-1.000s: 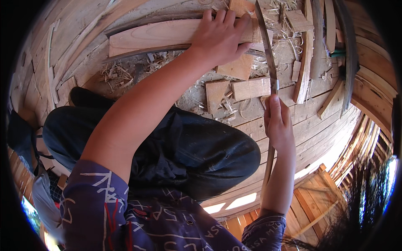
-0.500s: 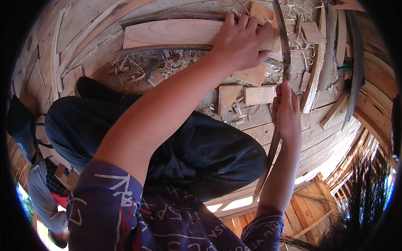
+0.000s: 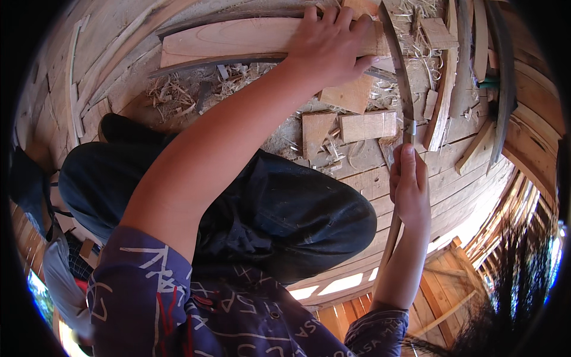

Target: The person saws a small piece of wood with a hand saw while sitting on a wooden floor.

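Observation:
My left hand (image 3: 332, 44) presses down on the right end of a long pale wooden plank (image 3: 238, 38) lying across the wooden floor. My right hand (image 3: 409, 187) is closed around the handle of a long curved blade (image 3: 397, 65), whose dark metal arcs up past the plank's right end. The blade's edge runs close beside my left fingers. Whether it touches the plank is hidden by my hand. My dark-trousered knee (image 3: 297, 208) is raised between both arms.
Short wood blocks (image 3: 367, 126) and curls of shavings (image 3: 178, 89) lie scattered below the plank. Thin slats (image 3: 443, 95) and a dark curved strip (image 3: 505, 77) lie to the right. The floor is made of wooden planks (image 3: 476, 196), with an open gap below.
The view has shifted, so the plank and my left hand sit higher and further right in the picture. My right hand still grips the blade handle, now slightly higher.

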{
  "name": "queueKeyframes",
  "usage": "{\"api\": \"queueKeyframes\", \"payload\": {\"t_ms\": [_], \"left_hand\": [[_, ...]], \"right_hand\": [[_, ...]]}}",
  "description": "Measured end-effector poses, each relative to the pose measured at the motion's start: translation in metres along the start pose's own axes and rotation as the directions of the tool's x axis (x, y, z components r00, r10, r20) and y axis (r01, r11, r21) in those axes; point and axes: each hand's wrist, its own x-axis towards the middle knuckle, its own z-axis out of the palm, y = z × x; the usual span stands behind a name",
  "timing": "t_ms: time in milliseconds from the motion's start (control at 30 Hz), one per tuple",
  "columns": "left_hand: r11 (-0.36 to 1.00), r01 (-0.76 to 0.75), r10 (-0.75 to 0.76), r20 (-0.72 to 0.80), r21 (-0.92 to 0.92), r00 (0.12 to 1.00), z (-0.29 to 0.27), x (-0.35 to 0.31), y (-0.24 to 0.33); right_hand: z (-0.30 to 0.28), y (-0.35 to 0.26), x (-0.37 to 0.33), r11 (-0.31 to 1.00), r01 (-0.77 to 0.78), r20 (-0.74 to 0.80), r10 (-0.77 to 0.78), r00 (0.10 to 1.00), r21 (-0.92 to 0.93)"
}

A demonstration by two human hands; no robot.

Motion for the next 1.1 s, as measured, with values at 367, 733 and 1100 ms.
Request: {"api": "queueKeyframes", "payload": {"t_ms": [367,733,1100], "left_hand": [[0.996,-0.009,0.013,-0.043,0.089,0.999,0.023,-0.009,0.006],[0.990,0.058,-0.044,0.114,-0.125,0.992,-0.004,0.007,0.008],[0.997,-0.065,0.066,0.014,-0.046,0.998,0.016,0.015,0.004]], "right_hand": [[0.020,-0.026,0.064,0.996,0.075,-0.091,-0.079,0.993,-0.038],[0.031,-0.030,0.074,0.984,0.152,-0.127,-0.163,0.978,-0.093],[0.025,-0.032,0.070,0.979,0.180,-0.062,-0.186,0.981,-0.091]]}}
